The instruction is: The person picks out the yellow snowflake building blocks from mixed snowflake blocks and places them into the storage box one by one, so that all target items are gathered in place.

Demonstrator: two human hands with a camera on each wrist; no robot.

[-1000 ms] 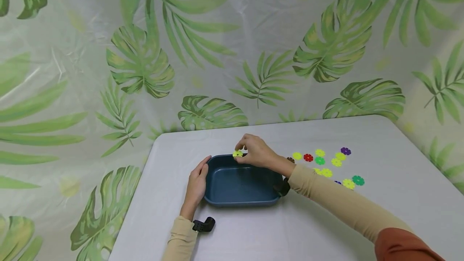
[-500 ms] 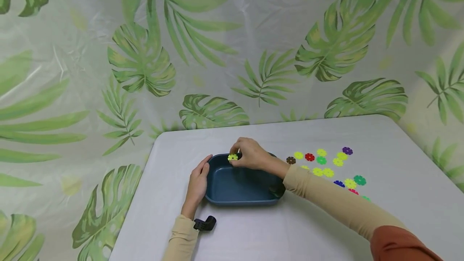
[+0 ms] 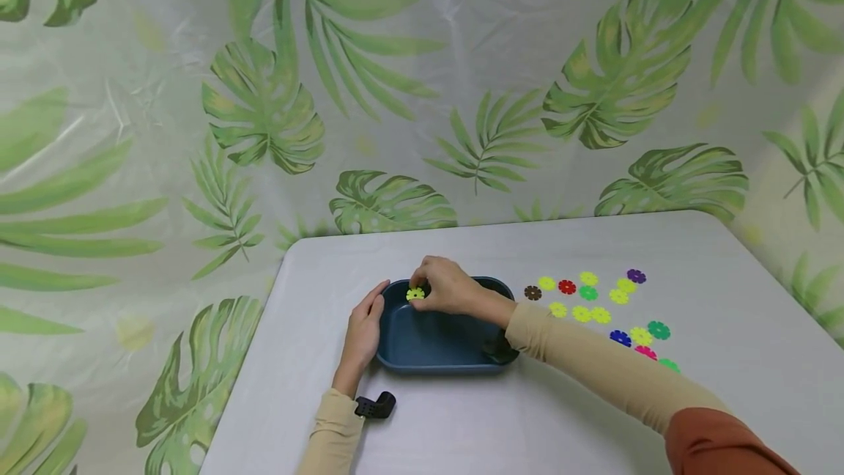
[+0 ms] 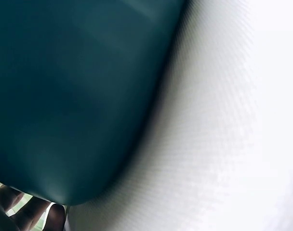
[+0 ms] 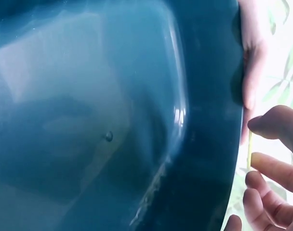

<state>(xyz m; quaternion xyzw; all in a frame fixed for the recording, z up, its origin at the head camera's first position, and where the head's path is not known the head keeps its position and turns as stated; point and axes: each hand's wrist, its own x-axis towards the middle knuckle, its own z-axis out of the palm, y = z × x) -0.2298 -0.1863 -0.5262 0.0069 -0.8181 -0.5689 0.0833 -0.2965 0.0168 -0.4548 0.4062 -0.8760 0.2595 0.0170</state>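
Observation:
A dark blue rectangular basin point(image 3: 435, 369) stands on the white table, with no pieces showing on its visible floor. My left hand point(image 3: 360, 332) rests against the basin's left outer side, fingers and thumb stretched along the wall by the rim. From the left wrist view, a few of its fingers point(image 4: 28, 214) show past the basin's corner. My right hand point(image 3: 447, 286) pinches a yellow flower-shaped plastic disc point(image 3: 415, 294) between thumb and fingertips, over the basin's far left part. Seen edge-on in the right wrist view, the disc point(image 5: 249, 151) is a thin line.
Right of the basin lie several flower-shaped discs, among them a brown one point(image 3: 532, 292), a red one point(image 3: 567, 287), a purple one point(image 3: 636, 276) and a blue one point(image 3: 620, 338). Behind the white table point(image 3: 343, 255) hangs a leaf-patterned sheet point(image 3: 395, 79).
My right hand has moved left and a little down over the basin with the yellow disc in its pinch. The left hand has stayed at the basin's side.

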